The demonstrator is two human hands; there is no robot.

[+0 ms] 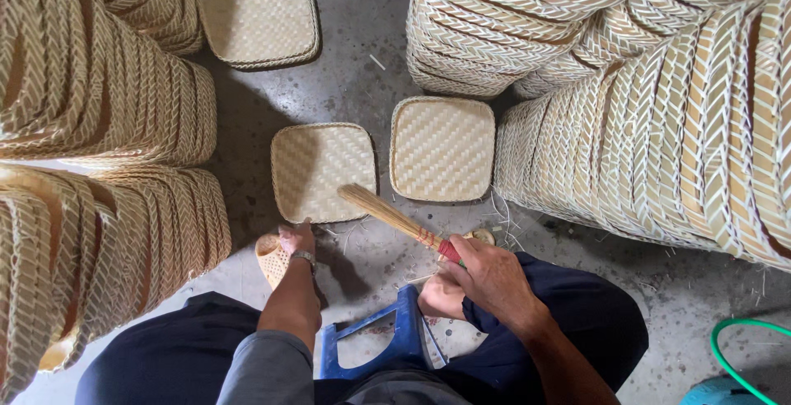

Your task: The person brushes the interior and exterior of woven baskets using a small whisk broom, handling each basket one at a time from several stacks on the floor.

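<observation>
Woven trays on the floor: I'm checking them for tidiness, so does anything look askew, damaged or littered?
Loose straw bits litter the concrete floor beside the two woven trays near the hands. Both trays look intact and lie flat. The right hand holds a small broom; the left hand touches the nearer tray's edge.

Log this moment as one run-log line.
left hand: touching edge of left woven tray | right hand: gripping small broom, bristles over tray | second tray beside | floor

small straw brush (395,220), red-bound handle, tilted over square woven tray (323,171) flat on floor.
</observation>
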